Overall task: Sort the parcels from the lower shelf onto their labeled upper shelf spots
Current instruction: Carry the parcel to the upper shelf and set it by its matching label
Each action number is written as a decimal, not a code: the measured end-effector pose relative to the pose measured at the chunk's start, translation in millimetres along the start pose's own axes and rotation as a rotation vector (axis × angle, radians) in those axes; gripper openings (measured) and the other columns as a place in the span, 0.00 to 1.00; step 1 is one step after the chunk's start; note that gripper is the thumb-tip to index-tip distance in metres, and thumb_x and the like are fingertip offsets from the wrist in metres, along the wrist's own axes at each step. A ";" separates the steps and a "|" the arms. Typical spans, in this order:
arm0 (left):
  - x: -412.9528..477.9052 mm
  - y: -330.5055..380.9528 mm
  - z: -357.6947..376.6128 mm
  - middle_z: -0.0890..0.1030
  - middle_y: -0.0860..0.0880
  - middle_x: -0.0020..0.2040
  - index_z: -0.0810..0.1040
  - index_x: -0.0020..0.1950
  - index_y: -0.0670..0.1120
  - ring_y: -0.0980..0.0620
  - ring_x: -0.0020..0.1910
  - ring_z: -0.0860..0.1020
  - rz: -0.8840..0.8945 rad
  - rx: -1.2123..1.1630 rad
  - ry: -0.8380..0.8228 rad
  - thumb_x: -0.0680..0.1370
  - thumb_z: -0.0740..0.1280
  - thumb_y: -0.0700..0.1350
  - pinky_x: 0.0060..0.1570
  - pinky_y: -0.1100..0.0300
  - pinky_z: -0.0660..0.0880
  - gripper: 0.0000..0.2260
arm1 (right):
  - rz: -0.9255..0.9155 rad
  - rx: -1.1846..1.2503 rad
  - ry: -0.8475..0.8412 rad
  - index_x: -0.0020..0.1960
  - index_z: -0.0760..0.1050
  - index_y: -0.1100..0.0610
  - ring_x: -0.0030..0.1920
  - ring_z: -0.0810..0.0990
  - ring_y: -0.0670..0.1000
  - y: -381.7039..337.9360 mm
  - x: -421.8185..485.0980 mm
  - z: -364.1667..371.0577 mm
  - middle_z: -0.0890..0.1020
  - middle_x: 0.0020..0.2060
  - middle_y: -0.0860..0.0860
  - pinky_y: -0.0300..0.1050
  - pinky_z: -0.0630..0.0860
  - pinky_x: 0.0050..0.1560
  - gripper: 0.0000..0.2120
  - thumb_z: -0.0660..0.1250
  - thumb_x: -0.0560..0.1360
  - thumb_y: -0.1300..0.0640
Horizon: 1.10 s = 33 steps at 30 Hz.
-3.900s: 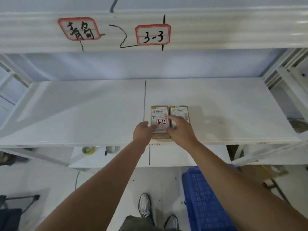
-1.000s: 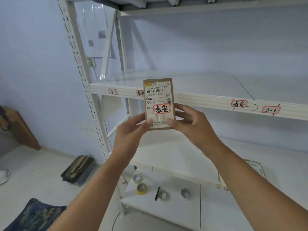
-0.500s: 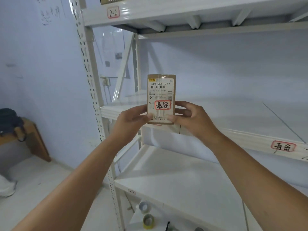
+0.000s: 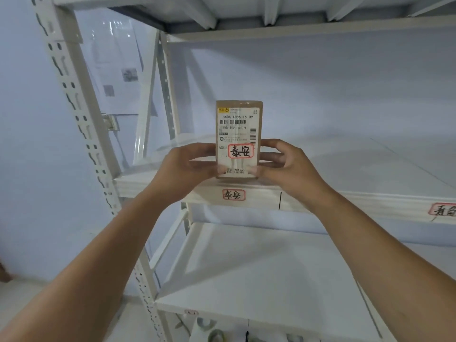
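**Inspector A:** Head view. A small brown parcel [image 4: 238,139] is held upright at frame centre, its printed label facing the camera. The left hand [image 4: 183,166] pinches its lower left edge and the right hand [image 4: 287,164] its lower right edge; both are closed on the parcel. Its base sits level with the front lip of the upper shelf [image 4: 345,169]; contact with the board cannot be confirmed.

**Inspector B:** Handling assessment?

**Inspector A:** Judged light: fingertips alone carry it. The flat faces and square corners suggest a stiff carton. The glossy label may be slippery, so the bare cardboard sides are the safer hold, as now.

**Inspector B:** Destination?

**Inspector A:** At six o'clock from the parcel, a red-framed shelf tag [image 4: 234,195] shows characters matching the red-framed mark on the parcel. A second tag [image 4: 443,210] lies towards four o'clock, beyond a black divider line [image 4: 279,201].

**Inspector B:** Clearances?

**Inspector A:** The perforated upright post [image 4: 74,114] stands at nine o'clock, well apart. The board above sits well clear at twelve o'clock. The upper shelf surface behind the parcel appears bare. The bay's edge near the line is the boundary to respect.
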<state>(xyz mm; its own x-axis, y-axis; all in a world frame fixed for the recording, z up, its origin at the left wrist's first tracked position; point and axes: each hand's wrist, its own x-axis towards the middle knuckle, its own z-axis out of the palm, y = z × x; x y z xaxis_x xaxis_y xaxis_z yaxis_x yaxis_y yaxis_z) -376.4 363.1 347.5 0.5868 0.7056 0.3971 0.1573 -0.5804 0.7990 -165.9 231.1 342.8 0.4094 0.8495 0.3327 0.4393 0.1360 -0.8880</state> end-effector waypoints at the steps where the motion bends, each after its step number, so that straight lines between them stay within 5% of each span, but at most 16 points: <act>1: 4.0 -3.5 -2.1 0.88 0.64 0.57 0.85 0.63 0.59 0.70 0.49 0.88 0.002 -0.001 -0.023 0.76 0.80 0.44 0.46 0.74 0.81 0.18 | 0.009 -0.008 0.016 0.73 0.77 0.51 0.55 0.91 0.47 0.1 -0.8 1.9 0.90 0.60 0.48 0.51 0.86 0.61 0.30 0.82 0.73 0.60; 7: 15.9 -26.3 -9.3 0.88 0.67 0.53 0.84 0.58 0.63 0.67 0.49 0.89 0.013 -0.068 -0.109 0.73 0.83 0.42 0.46 0.76 0.80 0.20 | 0.011 -0.098 0.076 0.73 0.77 0.50 0.55 0.91 0.45 1.6 -7.8 12.5 0.90 0.58 0.48 0.46 0.87 0.59 0.33 0.84 0.71 0.59; 17: 20.1 -37.4 -8.6 0.89 0.57 0.63 0.81 0.73 0.53 0.56 0.58 0.90 0.025 -0.030 -0.143 0.69 0.86 0.47 0.66 0.52 0.83 0.33 | 0.046 -0.170 0.040 0.72 0.77 0.50 0.56 0.90 0.42 -3.1 -5.0 13.0 0.90 0.59 0.48 0.35 0.85 0.56 0.31 0.83 0.72 0.60; 23: 28.2 -37.5 -10.9 0.92 0.56 0.55 0.82 0.69 0.54 0.58 0.55 0.90 -0.005 -0.026 -0.184 0.68 0.87 0.46 0.68 0.51 0.82 0.31 | 0.058 -0.202 0.032 0.74 0.76 0.49 0.59 0.89 0.44 -1.1 -3.4 10.7 0.90 0.59 0.48 0.47 0.84 0.64 0.33 0.83 0.72 0.58; 33: 29.6 -38.6 -9.5 0.90 0.55 0.57 0.78 0.75 0.51 0.57 0.57 0.89 0.003 -0.033 -0.227 0.67 0.87 0.43 0.70 0.52 0.81 0.38 | 0.068 -0.203 0.020 0.76 0.74 0.47 0.58 0.90 0.47 2.4 0.0 8.4 0.90 0.58 0.49 0.53 0.84 0.67 0.37 0.84 0.71 0.55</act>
<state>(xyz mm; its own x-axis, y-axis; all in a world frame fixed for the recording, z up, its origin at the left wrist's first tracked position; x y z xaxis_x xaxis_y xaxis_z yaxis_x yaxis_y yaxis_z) -372.6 410.2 332.7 0.7516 0.5922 0.2904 0.1316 -0.5660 0.8138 -171.6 235.8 337.9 0.4586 0.8425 0.2827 0.5617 -0.0283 -0.8268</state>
